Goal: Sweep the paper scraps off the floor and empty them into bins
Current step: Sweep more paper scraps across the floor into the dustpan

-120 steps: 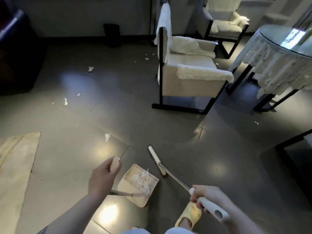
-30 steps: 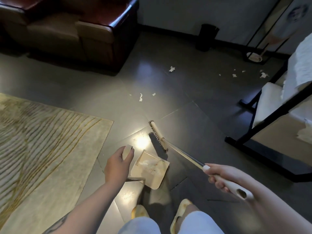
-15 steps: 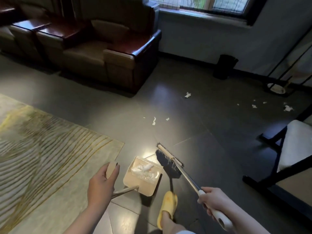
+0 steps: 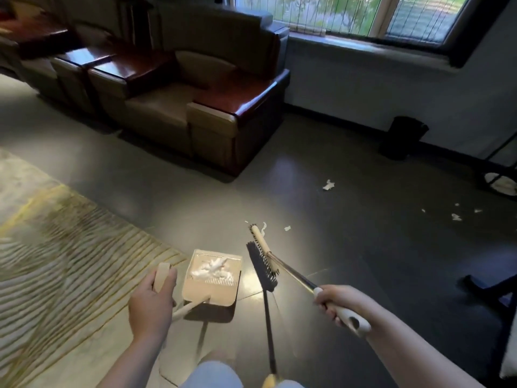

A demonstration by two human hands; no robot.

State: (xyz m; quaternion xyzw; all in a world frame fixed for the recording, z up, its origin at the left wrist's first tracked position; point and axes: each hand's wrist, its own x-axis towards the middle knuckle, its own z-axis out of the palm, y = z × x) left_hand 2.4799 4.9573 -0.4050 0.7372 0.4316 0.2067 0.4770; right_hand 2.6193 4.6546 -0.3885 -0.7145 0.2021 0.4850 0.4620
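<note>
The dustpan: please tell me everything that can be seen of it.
The dustpan is beige and looks like plastic, a shallow square tray with raised walls and a row of comb teeth across its near end. White paper scraps lie piled inside. A long pale handle rises from its near edge to the left hand, whose fingers curl round the grip. It is beside the rug's edge, left of the broom head.
</note>
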